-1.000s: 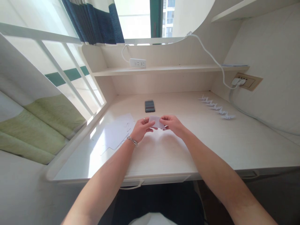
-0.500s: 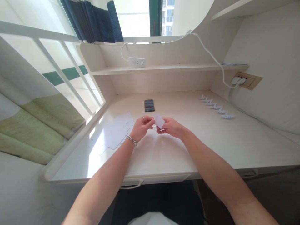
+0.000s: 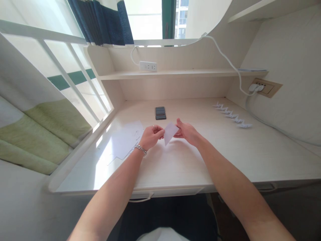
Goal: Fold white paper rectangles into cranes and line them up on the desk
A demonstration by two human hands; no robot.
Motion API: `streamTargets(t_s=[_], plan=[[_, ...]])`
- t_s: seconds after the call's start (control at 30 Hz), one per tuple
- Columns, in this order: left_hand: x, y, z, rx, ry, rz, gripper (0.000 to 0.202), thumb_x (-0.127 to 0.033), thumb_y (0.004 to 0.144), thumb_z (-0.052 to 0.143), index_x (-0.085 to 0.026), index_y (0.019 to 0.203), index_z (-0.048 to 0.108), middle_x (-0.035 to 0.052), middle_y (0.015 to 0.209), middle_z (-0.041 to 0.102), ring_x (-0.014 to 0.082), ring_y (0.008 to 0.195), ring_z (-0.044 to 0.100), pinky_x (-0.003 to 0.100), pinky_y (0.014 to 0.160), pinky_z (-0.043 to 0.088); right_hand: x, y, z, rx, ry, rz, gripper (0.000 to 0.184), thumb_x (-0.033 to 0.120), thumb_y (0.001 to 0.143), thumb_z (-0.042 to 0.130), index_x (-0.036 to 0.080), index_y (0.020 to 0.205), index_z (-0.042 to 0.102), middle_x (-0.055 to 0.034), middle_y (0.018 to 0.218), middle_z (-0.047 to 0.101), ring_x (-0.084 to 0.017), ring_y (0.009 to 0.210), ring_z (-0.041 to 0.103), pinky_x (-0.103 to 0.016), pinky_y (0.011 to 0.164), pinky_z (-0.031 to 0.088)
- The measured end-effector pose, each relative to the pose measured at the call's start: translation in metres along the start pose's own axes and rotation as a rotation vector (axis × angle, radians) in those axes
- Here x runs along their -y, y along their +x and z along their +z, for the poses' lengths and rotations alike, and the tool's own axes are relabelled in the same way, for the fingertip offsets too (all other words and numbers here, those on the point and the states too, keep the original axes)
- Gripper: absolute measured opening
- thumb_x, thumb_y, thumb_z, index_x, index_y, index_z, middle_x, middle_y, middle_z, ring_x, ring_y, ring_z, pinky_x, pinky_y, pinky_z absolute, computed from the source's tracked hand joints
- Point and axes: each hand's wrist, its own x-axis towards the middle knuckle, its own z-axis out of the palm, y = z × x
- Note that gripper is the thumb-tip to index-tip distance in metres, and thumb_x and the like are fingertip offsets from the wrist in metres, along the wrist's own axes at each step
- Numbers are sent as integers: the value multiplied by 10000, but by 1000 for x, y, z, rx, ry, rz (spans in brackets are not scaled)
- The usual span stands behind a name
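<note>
A small folded piece of white paper [image 3: 170, 132] is held over the desk, flat and diamond-shaped. My left hand [image 3: 151, 136], with a ring and a chain bracelet, pinches its left corner between thumb and fingers. On the other side, my right hand [image 3: 188, 133] touches the right edge with its fingers, partly hidden behind the paper. Its thumb points up, away from the fingers. Just beyond the hands lies a dark phone [image 3: 160, 113] on the desk.
Several white folded paper cranes [image 3: 232, 115] stand in a row at the back right. White paper sheets [image 3: 125, 137] lie on the left of the desk [image 3: 175, 170]. A power strip [image 3: 148, 66] sits on the shelf, and a white cable [image 3: 225, 57] runs to a wall socket [image 3: 266, 87].
The paper has been turned and shows more of its face, pointing downward. My right thumb has lifted off it, and the right hand has moved slightly right. My left hand keeps its pinch.
</note>
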Motion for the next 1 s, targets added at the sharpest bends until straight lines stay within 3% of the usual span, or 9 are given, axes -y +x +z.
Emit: streamTargets(t_s=[0.17, 0.3, 0.57, 0.73, 0.83, 0.9, 1.0], plan=[[1, 0, -1, 24, -59, -12, 237, -345, 723, 709, -129, 788, 636, 45, 664, 673, 141, 621, 618, 284, 619, 491, 2, -3, 0, 10, -112, -46, 313, 446, 705, 758, 151, 801, 717, -61, 740, 708, -160, 706, 666, -291, 704, 533], [0, -1, -2, 64, -129, -31, 308, -344, 675, 765, -116, 859, 672, 73, 752, 705, 145, 647, 624, 293, 632, 505, 2, -2, 1, 2, -139, -56, 293, 421, 716, 750, 144, 810, 736, -69, 729, 715, -167, 701, 674, -283, 672, 544], [-4, -3, -4, 62, -278, -72, 242, -277, 623, 796, -135, 810, 734, 51, 734, 703, 155, 689, 638, 309, 665, 528, 1, -3, -1, 43, -114, -99, 348, 371, 677, 776, 177, 966, 770, -57, 709, 724, -163, 647, 683, -284, 639, 553], [-4, -2, -4, 20, -348, -52, 162, -240, 623, 777, -151, 753, 741, 31, 706, 695, 155, 691, 642, 318, 688, 538, 5, -7, -1, 83, -34, -124, 335, 317, 620, 808, 174, 921, 779, -71, 766, 738, -179, 680, 690, -342, 728, 565], [-5, -3, -3, 17, -288, -14, 139, -229, 628, 762, -154, 744, 744, 29, 697, 699, 150, 668, 637, 306, 677, 536, 7, -10, 0, 175, -17, -89, 341, 373, 681, 774, 155, 943, 769, -100, 871, 742, -207, 785, 698, -359, 795, 557], [-5, -4, -3, 38, -230, 18, 130, -230, 640, 750, -154, 745, 747, 30, 691, 702, 147, 655, 634, 293, 660, 530, 6, -9, 2, 125, -19, -75, 343, 451, 732, 725, 146, 885, 765, -106, 878, 736, -204, 787, 690, -340, 754, 563], [-5, -5, -1, 71, -158, 60, 132, -247, 667, 738, -147, 753, 747, 37, 689, 705, 141, 642, 630, 277, 643, 521, 2, -6, 8, 35, -100, -72, 320, 425, 690, 770, 170, 883, 750, -71, 796, 727, -180, 747, 674, -295, 671, 560]])
